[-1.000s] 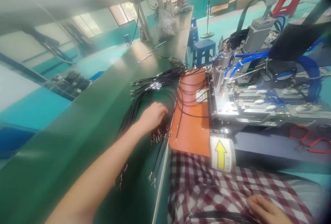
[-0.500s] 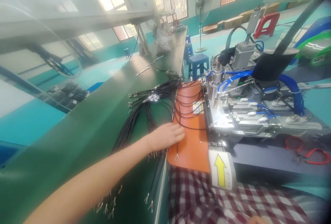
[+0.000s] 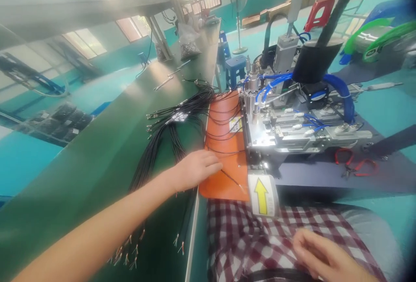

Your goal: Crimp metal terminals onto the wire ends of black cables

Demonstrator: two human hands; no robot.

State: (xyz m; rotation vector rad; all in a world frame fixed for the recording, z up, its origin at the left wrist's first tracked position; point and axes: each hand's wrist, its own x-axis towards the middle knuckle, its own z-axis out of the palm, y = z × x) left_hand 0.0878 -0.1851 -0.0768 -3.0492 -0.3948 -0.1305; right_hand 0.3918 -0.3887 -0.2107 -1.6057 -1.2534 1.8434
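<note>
Black cable (image 3: 231, 178) has swung rightward, slanting from left fingers (image 3: 212, 168)

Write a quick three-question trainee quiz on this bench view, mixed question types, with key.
1. Multiple choice: which hand is at the thin black cable whose loose end shows over the smooth orange sheet?
A) left
B) right
C) both

2. True or false: the red-handled metal pliers lie on the flat green bench.

3. Fill in: the solid yellow arrow on the white label points toward the ____ of the picture.

Key:
1. A, the left hand.
2. False; they lie on the flat grey surface.
3. Top.
</note>
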